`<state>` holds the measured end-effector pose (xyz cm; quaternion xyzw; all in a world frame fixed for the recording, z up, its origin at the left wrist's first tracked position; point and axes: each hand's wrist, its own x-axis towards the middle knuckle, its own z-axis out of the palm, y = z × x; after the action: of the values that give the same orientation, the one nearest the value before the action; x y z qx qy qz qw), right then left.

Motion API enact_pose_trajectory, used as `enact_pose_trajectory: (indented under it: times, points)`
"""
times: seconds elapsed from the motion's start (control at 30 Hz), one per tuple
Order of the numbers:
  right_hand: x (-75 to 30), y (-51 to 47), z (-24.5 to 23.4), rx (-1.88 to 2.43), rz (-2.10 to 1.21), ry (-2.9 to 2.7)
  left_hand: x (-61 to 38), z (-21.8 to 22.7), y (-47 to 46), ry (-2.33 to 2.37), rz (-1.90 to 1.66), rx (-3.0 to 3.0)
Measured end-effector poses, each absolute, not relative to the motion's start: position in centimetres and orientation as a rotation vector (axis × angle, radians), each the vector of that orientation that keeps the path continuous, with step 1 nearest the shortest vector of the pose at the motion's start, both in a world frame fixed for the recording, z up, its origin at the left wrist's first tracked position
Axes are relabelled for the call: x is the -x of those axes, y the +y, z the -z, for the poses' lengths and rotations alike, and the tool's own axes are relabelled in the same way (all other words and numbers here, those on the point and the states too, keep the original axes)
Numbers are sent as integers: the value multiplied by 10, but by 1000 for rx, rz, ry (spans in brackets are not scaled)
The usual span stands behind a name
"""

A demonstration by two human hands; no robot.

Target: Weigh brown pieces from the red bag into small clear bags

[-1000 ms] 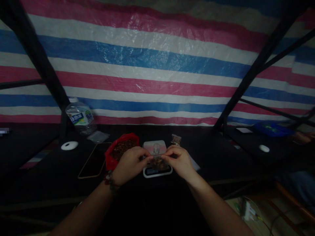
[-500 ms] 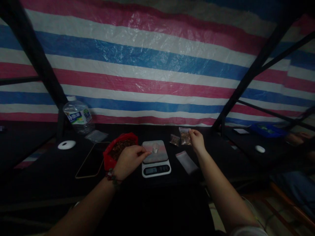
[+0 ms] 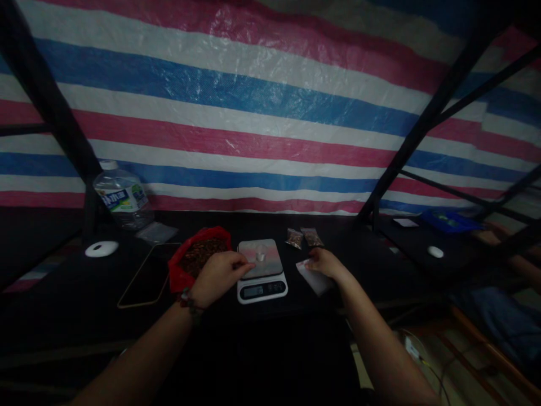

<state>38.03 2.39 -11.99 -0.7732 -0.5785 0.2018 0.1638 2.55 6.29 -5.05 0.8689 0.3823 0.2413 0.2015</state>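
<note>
Striped tarp [image 3: 236,113], pink, white and blue, hangs behind a dark table [image 3: 63,304]; black frame poles [image 3: 406,146] cross it on both sides. Light is poor.

Left hand [image 3: 220,276]: curled loosely, knuckles up, fingertips at the left edge of the scale [image 3: 262,282]. Too dark to tell whether anything is pinched between finger and thumb. Beaded bracelet [image 3: 189,301] on that wrist.

Right hand [image 3: 323,264]: palm down on the empty clear bag [image 3: 315,282], which lies flat on the table just right of the scale. Fingers touch the plastic; I cannot tell whether they have closed on it or only rest there.

Scale sits centre, display facing me, digits unreadable. Small clear cup [image 3: 261,254] stands upright on its platform.

Red bag [image 3: 180,276] just left of the scale, mouth open, brown loose pieces [image 3: 203,252] inside; my left hand is close beside its rim.

Two small filled bags [image 3: 295,238] lie side by side behind my right hand, apart from it, brownish contents.

Further left: flat phone-like slab [image 3: 143,276] lying on the table, white round disc [image 3: 101,248], water bottle [image 3: 122,200] upright against the tarp, a few more clear bags [image 3: 158,231] beside the bottle.

Far right, on a separate surface: another white disc [image 3: 435,251] and a blue tray [image 3: 448,221].
</note>
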Motion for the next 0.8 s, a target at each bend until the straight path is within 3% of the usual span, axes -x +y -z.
enact_pose_trajectory:
  times: [0.63, 0.8]
  points:
    - [-368, 50, 122, 2173, -253, -1559, -24, 61, 70, 1069, -630, -2578]
    - [-375, 41, 101, 2202, -170, -1565, -23, 59, 70, 1075, -637, -2627]
